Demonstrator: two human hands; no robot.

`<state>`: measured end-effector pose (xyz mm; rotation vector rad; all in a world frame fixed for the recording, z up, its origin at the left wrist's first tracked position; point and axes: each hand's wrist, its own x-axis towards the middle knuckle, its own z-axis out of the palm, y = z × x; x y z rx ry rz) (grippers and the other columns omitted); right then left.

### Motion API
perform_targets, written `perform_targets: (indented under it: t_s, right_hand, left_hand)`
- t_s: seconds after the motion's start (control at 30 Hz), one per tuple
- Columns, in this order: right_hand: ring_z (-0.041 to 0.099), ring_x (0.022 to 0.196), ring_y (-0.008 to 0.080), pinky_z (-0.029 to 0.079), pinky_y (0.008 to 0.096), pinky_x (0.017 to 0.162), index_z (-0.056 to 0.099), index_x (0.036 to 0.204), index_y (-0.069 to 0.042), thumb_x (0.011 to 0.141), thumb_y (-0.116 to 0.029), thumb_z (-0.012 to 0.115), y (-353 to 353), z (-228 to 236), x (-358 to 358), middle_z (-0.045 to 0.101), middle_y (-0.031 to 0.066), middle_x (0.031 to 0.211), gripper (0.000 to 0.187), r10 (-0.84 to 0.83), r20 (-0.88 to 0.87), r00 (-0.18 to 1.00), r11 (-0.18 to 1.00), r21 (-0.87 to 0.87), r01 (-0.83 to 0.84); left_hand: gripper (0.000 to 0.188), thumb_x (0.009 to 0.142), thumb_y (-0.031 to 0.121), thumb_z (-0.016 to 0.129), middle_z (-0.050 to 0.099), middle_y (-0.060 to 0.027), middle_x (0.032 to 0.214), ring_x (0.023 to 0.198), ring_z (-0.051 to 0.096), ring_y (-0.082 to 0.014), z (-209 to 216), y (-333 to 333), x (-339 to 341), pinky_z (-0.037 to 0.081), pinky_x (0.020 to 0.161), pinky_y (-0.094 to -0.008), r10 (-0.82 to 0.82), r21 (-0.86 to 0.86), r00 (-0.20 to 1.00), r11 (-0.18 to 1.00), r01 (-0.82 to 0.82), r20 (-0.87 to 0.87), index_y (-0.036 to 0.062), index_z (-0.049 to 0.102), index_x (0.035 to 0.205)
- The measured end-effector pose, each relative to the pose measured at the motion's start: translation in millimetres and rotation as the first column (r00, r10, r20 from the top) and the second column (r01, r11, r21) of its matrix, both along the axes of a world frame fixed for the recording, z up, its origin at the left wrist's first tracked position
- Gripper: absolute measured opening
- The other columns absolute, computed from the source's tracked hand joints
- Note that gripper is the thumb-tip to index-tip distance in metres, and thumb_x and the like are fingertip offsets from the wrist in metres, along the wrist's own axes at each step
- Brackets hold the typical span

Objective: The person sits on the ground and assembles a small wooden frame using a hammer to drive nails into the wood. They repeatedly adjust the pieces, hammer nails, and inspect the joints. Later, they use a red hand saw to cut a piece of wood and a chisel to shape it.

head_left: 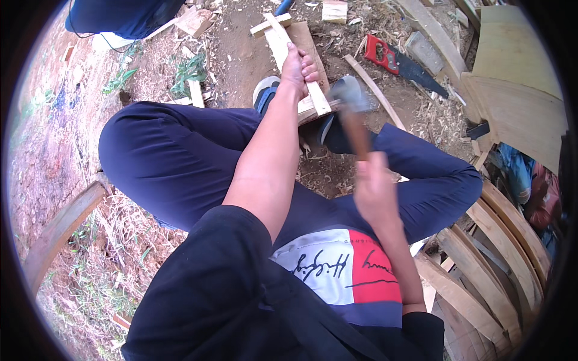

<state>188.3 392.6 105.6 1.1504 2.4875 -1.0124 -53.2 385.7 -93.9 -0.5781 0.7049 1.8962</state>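
My left hand [298, 69] grips a pale wooden slat [283, 45] that lies along a darker board [310, 42] on the ground between my feet. My right hand [374, 183] is closed around the brown wooden handle of a hammer [352, 108]. Its grey metal head, blurred, is right at the near end of the slat, beside my left hand. A short cross piece [271, 25] is fixed across the far end of the slat. I sit with my knees apart in dark blue trousers, over bare earth.
A red-handled hand saw [400, 63] lies on the ground to the right. Curved wooden planks [500, 234] are stacked at the right, a large plywood sheet [518, 90] beyond them. Wood scraps and shavings litter the soil. A curved plank [60, 228] lies on the left.
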Motion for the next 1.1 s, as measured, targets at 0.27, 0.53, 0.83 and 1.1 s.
perform_targets:
  t_s: [0.27,0.53,0.83,1.1]
  right_hand:
    - [0.056,0.051,0.0231,0.041,0.0382,0.046,0.047,0.102,0.001,0.099,-0.043,0.04,10,82,-12,0.048,0.0123,0.059,0.045,-0.306,-0.501,0.81,0.946,-0.255,0.2]
    - [0.052,0.046,0.0193,0.039,0.0322,0.043,0.046,0.102,0.0,0.099,-0.048,0.037,25,73,-15,0.053,0.0132,0.065,0.048,-0.264,-0.078,0.961,0.943,-0.229,0.241]
    - [0.057,0.067,0.0484,0.041,0.0535,0.055,0.046,0.098,-0.001,0.1,-0.03,0.041,2,3,-8,0.058,0.0278,0.07,0.029,-0.025,0.071,0.997,0.997,-0.066,0.03]
    - [0.05,0.053,0.024,0.038,0.0337,0.045,0.044,0.097,-0.001,0.096,-0.049,0.04,1,43,-16,0.048,0.0101,0.061,0.048,-0.225,-0.476,0.85,0.974,-0.113,0.195]
  left_hand:
    - [0.041,0.098,0.053,0.036,0.03,0.0049,0.053,0.037,0.025,-0.0053,3,-1,1,0.021,0.031,-0.0207,0.04,0.043,0.999,0.998,-0.04,0.004,0.0143,0.042,0.085]
    - [0.039,0.098,0.053,0.035,0.029,0.0047,0.052,0.036,0.024,-0.0057,-14,-5,2,0.021,0.031,-0.0203,0.068,0.112,0.998,0.991,-0.069,0.007,0.016,0.042,0.086]
    - [0.037,0.099,0.05,0.036,0.029,0.0052,0.053,0.037,0.025,-0.0052,-6,-1,2,0.02,0.031,-0.0205,-0.02,0.002,1.0,1.0,0.02,-0.001,0.0155,0.042,0.086]
    - [0.04,0.098,0.054,0.034,0.029,0.0051,0.053,0.037,0.024,-0.0065,-7,-5,0,0.02,0.032,-0.0216,0.004,0.037,1.0,0.999,-0.004,-0.004,0.0161,0.039,0.085]
